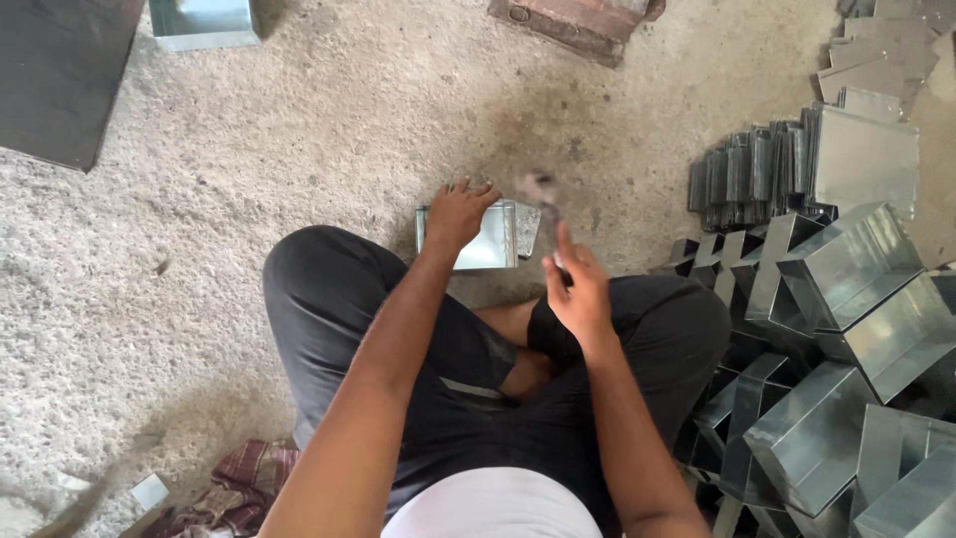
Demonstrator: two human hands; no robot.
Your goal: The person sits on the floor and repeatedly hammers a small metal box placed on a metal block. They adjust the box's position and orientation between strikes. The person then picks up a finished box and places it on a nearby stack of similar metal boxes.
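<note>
A: What is the left hand [456, 214] doing?

B: It is pressing down flat on a small sheet-metal box [480, 237], fingers spread over the box's top edge. This grip is not clenched; the palm is holding the box against the concrete floor [299, 130], just ahead of the person's crossed legs.

A: And the right hand [580, 289]?

B: Its grip is grasping the handle of a hammer [546, 204]. The hammer head is blurring just above the right-hand end of the box, beside the left fingers. Whether the head is touching the metal cannot be told from this view.

A: Where is the box lying relative to the two grips?

B: It is lying directly under the left palm and just forward of the right grip, between the two knees.

A: What is sitting outward of the right grip?

B: A pile of finished sheet-metal boxes [856, 299] is lying beside the right knee. Farther out, a row of folded metal blanks [757, 169] is standing on edge, with flat sheets [876, 70] beyond.

A: And outward of the left grip?

B: A checked cloth [239, 478] is lying on the floor near the left hip. One more metal box [204, 22] is standing well apart, at the far edge.
</note>
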